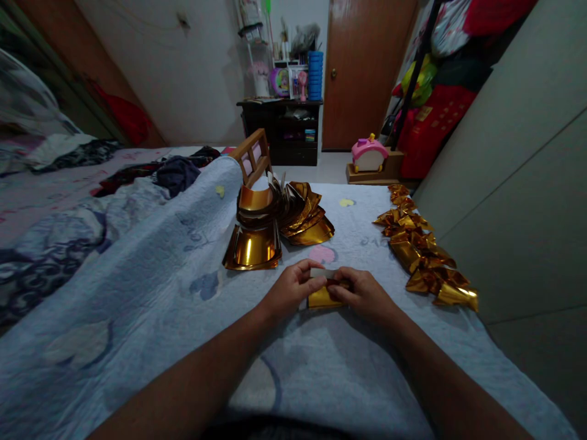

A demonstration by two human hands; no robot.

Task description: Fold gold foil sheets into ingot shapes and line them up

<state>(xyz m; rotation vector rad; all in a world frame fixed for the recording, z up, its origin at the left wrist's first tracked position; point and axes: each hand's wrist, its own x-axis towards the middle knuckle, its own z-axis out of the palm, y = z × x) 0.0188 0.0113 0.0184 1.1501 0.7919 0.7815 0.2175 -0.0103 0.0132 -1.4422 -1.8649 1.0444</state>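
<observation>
Between my hands is a sheet of gold foil paper [323, 299], partly rolled or folded, with a pale strip along its top edge. My left hand [300, 286] grips its left end, thumb on the near face and fingers behind. At the right end my right hand [360, 290] pinches it, with the fingers curled. Beyond my hands, fanned stacks of gold foil sheets [254, 247] lie on the blue cloth. Off to the right runs a row of folded gold foil pieces [424, 253], heaped one against another.
A light blue patterned cloth [293, 354] covers the surface under my hands. A wooden rail [252, 156] stands behind the stacks. Crumpled bedding [123, 214] lies left, and a pale cabinet side [527, 201] rises right. A pink toy case [369, 154] sits beyond the far edge.
</observation>
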